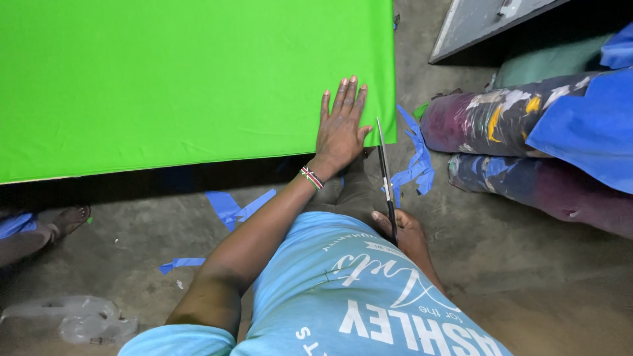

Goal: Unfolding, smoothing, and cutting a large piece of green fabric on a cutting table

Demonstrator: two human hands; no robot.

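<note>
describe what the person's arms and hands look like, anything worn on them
Both arms are bare below short light blue T-shirt sleeves. The left hand has a beaded wristband in red, white, black and green at the wrist. The right hand shows no gloves or rings.

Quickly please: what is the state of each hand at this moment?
Left hand: open, pressed flat on the green fabric near its corner.
Right hand: closed around the handles of the scissors, blades pointing up along the fabric's edge.

I see a bare grey concrete floor (pixel 527 264), dusty, littered with blue tape scraps (pixel 227 207). Crumpled clear plastic (pixel 79 320) lies lower left. A grey panel (pixel 481 23) leans upper right. Lighting dim.
</note>
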